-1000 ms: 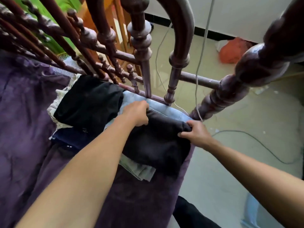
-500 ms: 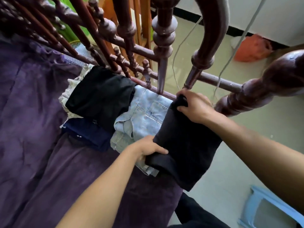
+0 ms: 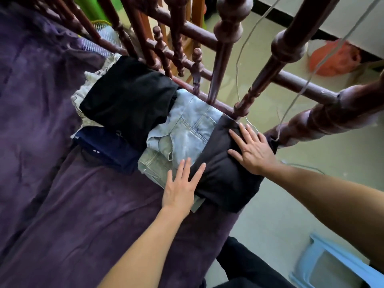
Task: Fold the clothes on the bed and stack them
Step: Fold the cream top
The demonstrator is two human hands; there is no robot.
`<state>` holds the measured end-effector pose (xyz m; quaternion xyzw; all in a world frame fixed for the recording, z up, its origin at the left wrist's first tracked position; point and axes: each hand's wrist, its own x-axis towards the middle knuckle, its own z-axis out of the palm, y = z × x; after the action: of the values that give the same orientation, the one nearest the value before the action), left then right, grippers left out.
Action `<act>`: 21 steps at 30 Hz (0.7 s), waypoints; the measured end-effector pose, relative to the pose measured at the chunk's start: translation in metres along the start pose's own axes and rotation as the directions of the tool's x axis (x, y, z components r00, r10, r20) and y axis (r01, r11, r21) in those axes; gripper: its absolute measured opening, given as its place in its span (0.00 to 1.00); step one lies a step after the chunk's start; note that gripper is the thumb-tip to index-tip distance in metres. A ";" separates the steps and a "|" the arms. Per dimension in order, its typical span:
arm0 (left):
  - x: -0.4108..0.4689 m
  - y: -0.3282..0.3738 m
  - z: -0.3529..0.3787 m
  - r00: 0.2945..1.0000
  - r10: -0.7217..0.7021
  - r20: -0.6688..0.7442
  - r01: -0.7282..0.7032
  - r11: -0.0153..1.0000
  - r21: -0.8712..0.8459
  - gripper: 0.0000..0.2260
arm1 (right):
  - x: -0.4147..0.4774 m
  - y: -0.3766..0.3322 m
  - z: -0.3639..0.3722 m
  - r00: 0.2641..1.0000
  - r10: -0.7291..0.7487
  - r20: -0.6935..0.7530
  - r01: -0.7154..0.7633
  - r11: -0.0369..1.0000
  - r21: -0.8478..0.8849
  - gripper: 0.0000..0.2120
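Note:
A folded dark grey garment [image 3: 224, 179] lies on folded light blue jeans [image 3: 187, 132] at the bed's corner, next to the footboard. My right hand [image 3: 252, 149] presses flat on the garment's far end, fingers spread. At the near left edge of the garment my left hand [image 3: 181, 185] lies flat with straight fingers, partly on the jeans. Left of the jeans stands a second pile: a folded black garment [image 3: 128, 100] on top, a navy piece [image 3: 108, 148] and a pale patterned cloth [image 3: 83, 94] beneath.
The purple bedspread [image 3: 62, 183] covers the bed. Dark wooden footboard spindles [image 3: 220, 65] rise right behind the piles. A thin cable [image 3: 239, 65] hangs by the corner post. On the floor to the right are a blue plastic stool [image 3: 332, 265] and an orange bag [image 3: 334, 59].
Both hands have let go of the dark grey garment's edges and now lie flat on it. The garment has come down onto the jeans.

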<state>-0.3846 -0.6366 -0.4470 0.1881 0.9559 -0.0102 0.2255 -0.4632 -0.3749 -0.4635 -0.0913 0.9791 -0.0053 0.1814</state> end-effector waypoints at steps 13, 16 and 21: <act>-0.172 -0.025 -0.020 0.902 -0.381 0.204 0.419 0.886 -0.196 0.13 | -0.095 -0.156 -0.047 0.931 -0.295 -0.215 0.320 0.943 0.090 0.10; -0.252 -0.036 -0.001 0.854 -0.471 0.221 0.517 0.814 -0.264 0.14 | -0.147 -0.226 -0.035 0.904 -0.395 -0.163 0.417 0.900 0.128 0.11; -0.416 -0.048 0.048 0.770 -0.601 0.213 0.636 0.704 -0.315 0.14 | -0.247 -0.345 -0.002 0.813 -0.574 -0.100 0.582 0.803 0.123 0.12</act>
<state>-0.0379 -0.8341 -0.3126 -0.1902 0.9356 0.0859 0.2849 -0.1761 -0.6698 -0.3587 -0.3712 0.9064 -0.1356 0.1491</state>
